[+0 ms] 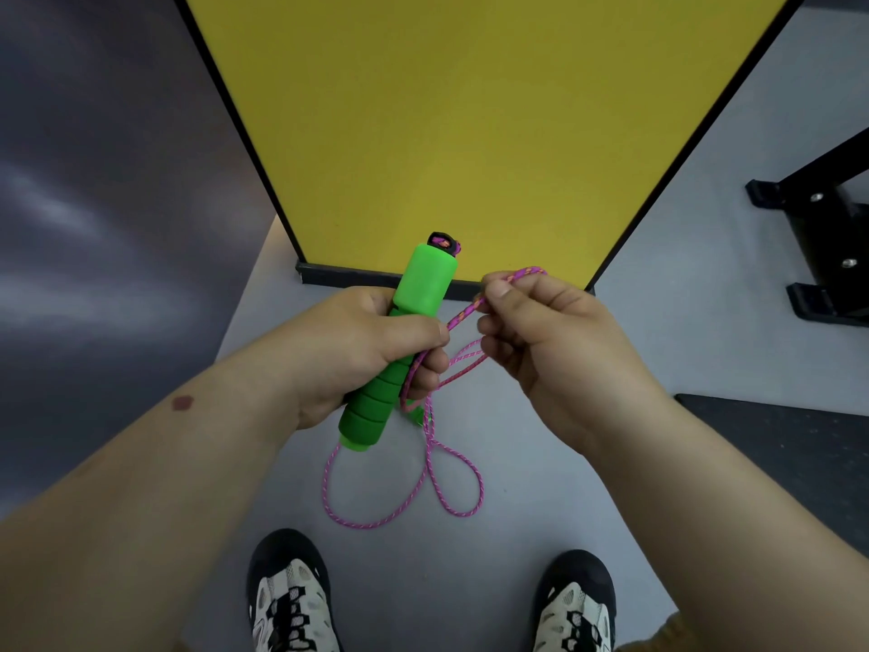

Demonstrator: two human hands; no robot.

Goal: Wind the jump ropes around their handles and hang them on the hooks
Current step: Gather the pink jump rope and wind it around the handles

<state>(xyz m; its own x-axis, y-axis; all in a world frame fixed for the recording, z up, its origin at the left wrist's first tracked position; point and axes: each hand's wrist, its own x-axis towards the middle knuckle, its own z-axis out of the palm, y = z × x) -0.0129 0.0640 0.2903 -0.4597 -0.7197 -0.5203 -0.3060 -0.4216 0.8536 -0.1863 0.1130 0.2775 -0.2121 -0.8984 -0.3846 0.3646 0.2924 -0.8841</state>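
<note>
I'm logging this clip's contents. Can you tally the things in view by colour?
Green: 1, the handle, gripped by the left hand
Pink: 1, the rope, pinched by the right hand
Yellow: 1, the panel
Black and white: 2, the shoes
Total: 5

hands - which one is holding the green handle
The left hand grips the green handle. The right hand only pinches the pink rope beside it.

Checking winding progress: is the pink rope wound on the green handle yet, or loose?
Mostly loose. The pink rope hangs in open loops below the green handle; the right hand pinches a strand.
</note>
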